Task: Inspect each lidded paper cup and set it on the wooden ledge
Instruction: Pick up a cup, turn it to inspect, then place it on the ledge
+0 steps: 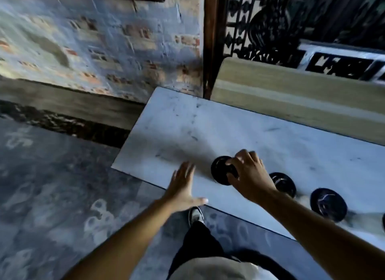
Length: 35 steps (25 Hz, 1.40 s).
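Three paper cups with black lids stand in a row on the white marble table (187, 129). My right hand (250, 175) is closed over the lid of the leftmost cup (220, 169) from above. A second cup (284, 182) and a third cup (328, 203) stand to its right, untouched. My left hand (183, 186) hovers flat with fingers spread over the table's near edge, just left of the gripped cup and holding nothing. The pale wooden ledge (291, 92) runs along the far side of the table and carries no cups.
A weathered brick wall (93, 40) stands beyond the table's left end. A black ornate iron grille (281, 25) rises behind the ledge. Patterned floor (52, 196) lies to the left. My shoe (195, 215) shows under the table's near edge.
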### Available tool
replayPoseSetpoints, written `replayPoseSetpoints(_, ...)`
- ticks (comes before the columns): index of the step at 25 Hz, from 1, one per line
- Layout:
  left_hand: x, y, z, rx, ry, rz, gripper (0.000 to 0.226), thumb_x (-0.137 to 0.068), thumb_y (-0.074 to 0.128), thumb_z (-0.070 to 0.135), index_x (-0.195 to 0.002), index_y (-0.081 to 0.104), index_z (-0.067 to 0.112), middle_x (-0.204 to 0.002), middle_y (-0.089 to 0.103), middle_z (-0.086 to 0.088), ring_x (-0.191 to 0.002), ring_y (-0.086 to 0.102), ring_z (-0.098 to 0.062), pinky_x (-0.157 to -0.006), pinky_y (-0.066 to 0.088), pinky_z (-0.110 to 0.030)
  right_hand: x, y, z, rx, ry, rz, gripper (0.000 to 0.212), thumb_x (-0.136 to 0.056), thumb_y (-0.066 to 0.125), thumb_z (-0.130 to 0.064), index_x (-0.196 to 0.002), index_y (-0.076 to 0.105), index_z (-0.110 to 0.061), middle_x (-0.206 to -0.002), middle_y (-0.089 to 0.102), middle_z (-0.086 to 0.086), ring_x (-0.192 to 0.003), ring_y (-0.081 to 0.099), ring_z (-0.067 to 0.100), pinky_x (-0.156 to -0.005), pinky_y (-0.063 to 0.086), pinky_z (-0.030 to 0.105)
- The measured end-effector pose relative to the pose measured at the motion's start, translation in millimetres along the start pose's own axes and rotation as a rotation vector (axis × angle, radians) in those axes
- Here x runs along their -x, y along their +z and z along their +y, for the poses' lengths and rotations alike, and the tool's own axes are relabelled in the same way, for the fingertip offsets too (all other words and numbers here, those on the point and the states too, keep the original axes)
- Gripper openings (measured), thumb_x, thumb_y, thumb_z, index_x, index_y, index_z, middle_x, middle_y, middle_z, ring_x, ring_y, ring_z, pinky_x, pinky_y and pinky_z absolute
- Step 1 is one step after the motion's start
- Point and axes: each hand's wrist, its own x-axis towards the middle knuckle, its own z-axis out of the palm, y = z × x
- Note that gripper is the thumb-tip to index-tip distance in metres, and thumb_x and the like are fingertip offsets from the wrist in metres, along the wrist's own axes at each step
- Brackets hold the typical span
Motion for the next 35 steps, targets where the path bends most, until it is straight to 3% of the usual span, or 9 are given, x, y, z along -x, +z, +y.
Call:
replayPoseSetpoints(4,-38.7,13.1,16.5,0.306,-0.03,-0.133,0.109,-0.074,0.085,0.024,-0.159,0.018,0.01,-0.166,0.025,-0.013,-0.153,0.026,-0.026,-0.118,0.023,-0.023,4.7,15.0,-8.8,-0.037,0.155,-0.077,0.042,-0.089,0.067,-0.026,-0.131,0.064,-0.019,-0.13,0.053,0.01,-0.119,0.052,0.034,-0.096,0.05,0.044)
replayPoseSetpoints(7,-71.4,9.1,40.6,0.316,0.112,-0.11,0.088,-0.066,0.084,0.015,-0.144,0.044,0.016,-0.146,0.054,-0.008,-0.136,0.051,-0.031,-0.098,0.045,-0.027,4.1,16.5,-9.5,-0.117,0.22,-0.044,0.041,-0.09,0.069,-0.021,-0.13,0.063,-0.019,-0.132,0.049,0.008,-0.121,0.054,0.03,-0.088,0.056,0.041)
replayPoseSetpoints(12,-76.2,-0.1,55.1,0.228,0.285,-0.111,0.062,-0.065,0.083,0.023,-0.123,0.06,0.02,-0.12,0.07,-0.001,-0.11,0.067,-0.022,-0.09,0.054,-0.029,2.6,5.5,-6.2,-0.286,0.368,-0.018,0.045,-0.09,0.062,-0.016,-0.135,0.057,-0.019,-0.136,0.052,0.007,-0.121,0.055,0.031,-0.095,0.051,0.039)
replayPoseSetpoints(15,-60.6,-28.7,59.0,0.202,0.245,-0.125,0.067,-0.059,0.086,0.043,-0.112,0.051,0.022,-0.106,0.069,0.004,-0.095,0.067,-0.02,-0.076,0.052,-0.029,-2.6,-16.1,-3.0,-0.585,0.5,0.08,0.039,-0.1,0.046,-0.024,-0.137,0.058,-0.023,-0.134,0.056,0.005,-0.114,0.059,0.026,-0.091,0.048,0.037)
replayPoseSetpoints(18,-40.8,-61.7,74.5,0.106,0.21,-0.112,0.068,-0.063,0.08,0.054,-0.109,0.039,0.025,-0.101,0.069,0.006,-0.083,0.067,-0.021,-0.071,0.058,-0.035,-8.1,-30.7,-5.5,-0.846,0.564,0.108,0.036,-0.103,0.042,-0.043,-0.122,0.069,-0.031,-0.119,0.057,0.0,-0.108,0.058,0.019,-0.096,0.05,0.04)
replayPoseSetpoints(23,-22.2,-86.5,103.8,-0.148,0.255,0.12,0.056,-0.068,0.066,0.055,-0.11,0.048,0.022,-0.097,0.066,0.003,-0.074,0.067,-0.026,-0.062,0.055,-0.032,-12.7,-36.9,-17.7,-1.232,0.644,0.165,0.029,-0.1,0.047,-0.041,-0.1,0.075,-0.036,-0.109,0.068,0.004,-0.098,0.065,0.023,-0.078,0.051,0.039)
replayPoseSetpoints(27,-16.8,-89.4,115.1,-0.22,0.248,0.137,0.05,-0.069,0.063,0.051,-0.103,0.045,0.018,-0.09,0.065,0.0,-0.069,0.065,-0.028,-0.057,0.048,-0.029,-8.2,-41.7,-17.5,-1.268,0.632,0.171,0.035,-0.107,0.04,-0.029,-0.11,0.074,-0.03,-0.099,0.07,-0.004,-0.086,0.066,0.014,-0.067,0.051,0.028)
replayPoseSetpoints(32,-15.5,-89.3,132.4,-0.247,0.23,0.106,0.054,-0.066,0.066,0.05,-0.103,0.047,0.016,-0.092,0.065,-0.002,-0.071,0.067,-0.03,-0.058,0.037,-0.028,-4.4,-45.8,-11.0,-1.225,0.578,0.169,0.042,-0.108,0.033,-0.027,-0.124,0.073,-0.028,-0.121,0.07,-0.004,-0.102,0.066,0.014,-0.078,0.054,0.026)
replayPoseSetpoints(35,-18.0,-89.6,135.4,-0.253,0.219,0.105,0.059,-0.064,0.069,0.051,-0.106,0.049,0.015,-0.096,0.067,-0.002,-0.074,0.068,-0.03,-0.059,0.038,-0.028,-6.0,-45.2,-8.8,-1.188,0.558,0.171,0.04,-0.105,0.037,-0.033,-0.12,0.075,-0.034,-0.119,0.071,-0.005,-0.107,0.068,0.02,-0.088,0.058,0.04)
